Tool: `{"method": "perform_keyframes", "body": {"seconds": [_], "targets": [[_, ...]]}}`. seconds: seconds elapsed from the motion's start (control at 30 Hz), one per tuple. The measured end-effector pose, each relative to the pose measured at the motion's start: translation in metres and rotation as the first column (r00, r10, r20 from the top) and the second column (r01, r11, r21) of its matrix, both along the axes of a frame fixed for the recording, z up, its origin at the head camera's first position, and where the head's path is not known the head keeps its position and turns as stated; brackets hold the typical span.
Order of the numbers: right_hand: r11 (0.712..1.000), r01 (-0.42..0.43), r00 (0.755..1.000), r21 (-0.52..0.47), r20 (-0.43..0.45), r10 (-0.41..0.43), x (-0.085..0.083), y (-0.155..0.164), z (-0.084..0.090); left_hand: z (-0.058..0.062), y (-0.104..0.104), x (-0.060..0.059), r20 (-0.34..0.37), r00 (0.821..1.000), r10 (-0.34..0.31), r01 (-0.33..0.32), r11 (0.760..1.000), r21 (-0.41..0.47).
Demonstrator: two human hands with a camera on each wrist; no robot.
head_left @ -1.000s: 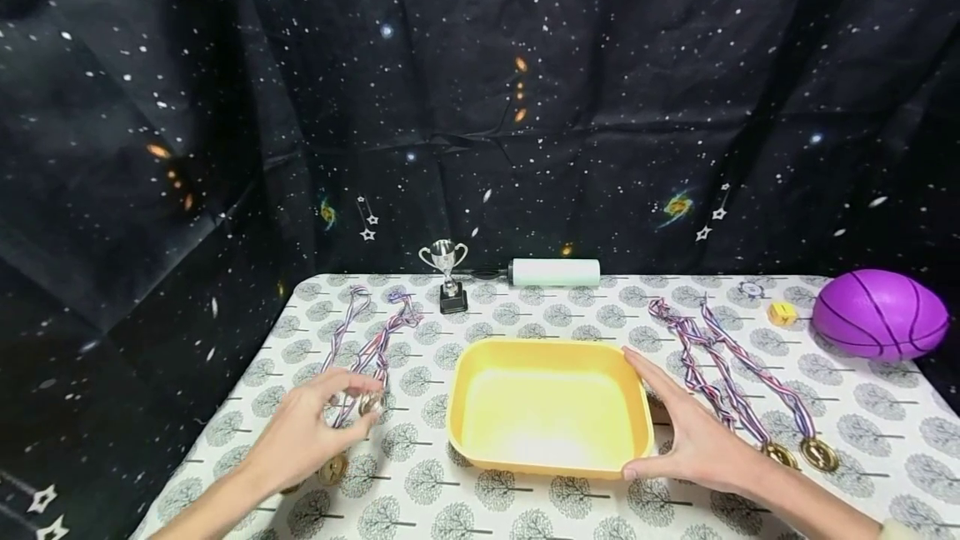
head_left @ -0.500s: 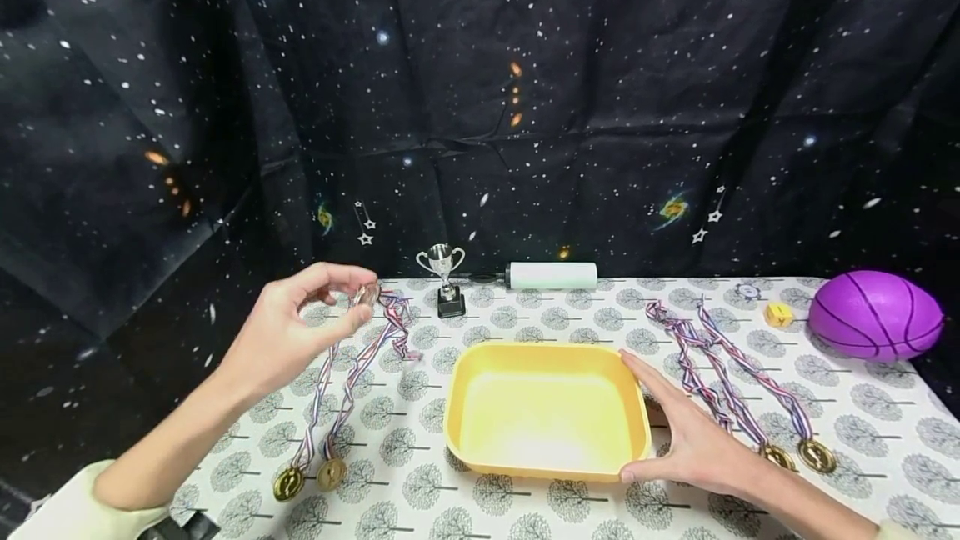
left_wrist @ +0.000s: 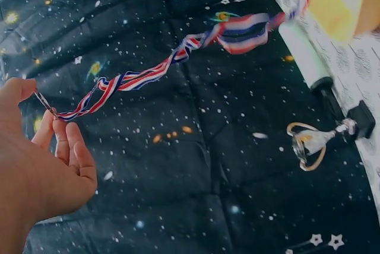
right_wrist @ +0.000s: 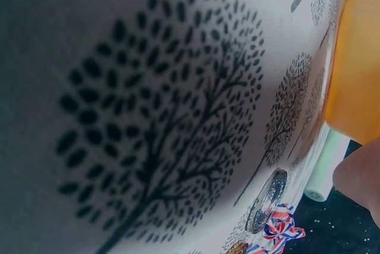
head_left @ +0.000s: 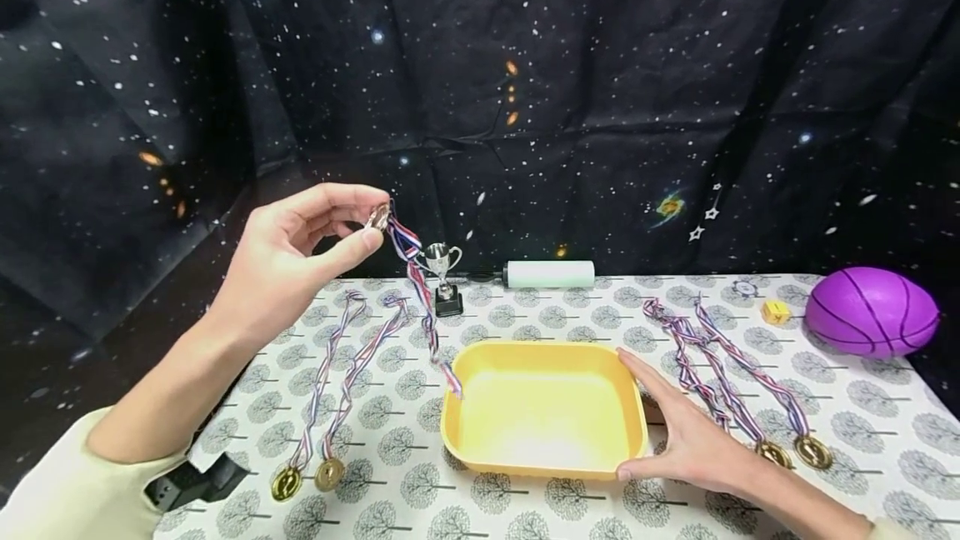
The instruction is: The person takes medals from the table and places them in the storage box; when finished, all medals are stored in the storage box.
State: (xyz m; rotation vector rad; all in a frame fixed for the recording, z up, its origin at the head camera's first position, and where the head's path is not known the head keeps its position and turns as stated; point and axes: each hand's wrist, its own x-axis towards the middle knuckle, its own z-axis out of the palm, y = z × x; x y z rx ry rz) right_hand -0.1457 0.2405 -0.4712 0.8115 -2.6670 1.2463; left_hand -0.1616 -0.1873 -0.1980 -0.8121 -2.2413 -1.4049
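Between thumb and fingertips, my left hand [head_left: 273, 265] pinches a shiny medal [head_left: 378, 217], raised at the left in the head view. From the medal a twisted red, white and blue ribbon [head_left: 417, 273] trails down, its end overlapping the left rim of a yellow plastic tub [head_left: 532, 469]. The left wrist view shows the medal [left_wrist: 45, 101] edge-on at the fingertips and the ribbon [left_wrist: 142, 76] stretching away. My right hand [head_left: 693, 440] holds the tub's right end, thumb at the near corner and fingers at the far one. The tub's inside shows no contents.
Two gold medals [head_left: 287, 483] with ribbons lie left of the tub, and two more [head_left: 813, 452] lie right of it. Behind stand a silver trophy cup [head_left: 442, 273] and a pale green cylinder [head_left: 550, 274]. A yellow cube [head_left: 776, 312] and purple ball [head_left: 872, 312] sit far right.
My left hand has risen from beside the left medals with the pinched medal, lifting its ribbon off the table and over toward the tub. My right hand stays on the tub.
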Motion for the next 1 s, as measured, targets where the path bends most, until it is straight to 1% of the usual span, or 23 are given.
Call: {"method": "perform_keyframes", "body": {"seconds": [0.1,0.23,0.37,0.47,0.6,0.73,0.8,1.0], "targets": [[1.000,0.002,1.000,0.003,-0.001,-0.002,0.000,0.000,0.000,0.003,0.008,-0.002,0.006,1.000,-0.018,0.018,1.000,0.000],[1.000,0.006,1.000,0.010,-0.004,-0.006,0.000,0.000,0.001,0.003,0.016,-0.006,0.016,1.000,-0.021,0.021,1.000,-0.005],[1.000,0.005,1.000,0.006,0.004,-0.005,-0.001,0.000,0.000,-0.001,0.021,-0.010,0.029,0.999,-0.021,0.021,1.000,0.000],[1.000,0.006,1.000,0.007,0.005,-0.006,-0.001,0.000,0.000,-0.006,0.023,-0.014,0.038,0.999,-0.017,0.018,1.000,-0.017],[1.000,0.010,1.000,0.014,-0.003,-0.010,-0.001,0.000,0.000,-0.020,0.027,-0.021,0.057,0.998,-0.009,0.014,0.996,-0.084],[1.000,0.007,1.000,0.006,0.002,-0.007,-0.001,0.000,0.001,-0.038,0.033,-0.026,0.102,0.995,-0.005,0.022,0.987,-0.161],[1.000,0.005,1.000,0.002,0.005,-0.005,-0.001,0.000,0.001,-0.048,0.037,-0.029,0.125,0.992,-0.012,0.035,0.983,-0.181],[1.000,0.006,1.000,0.001,0.018,-0.006,-0.001,0.000,-0.001,-0.073,0.055,-0.039,0.152,0.988,-0.031,0.069,0.964,-0.258]]}}
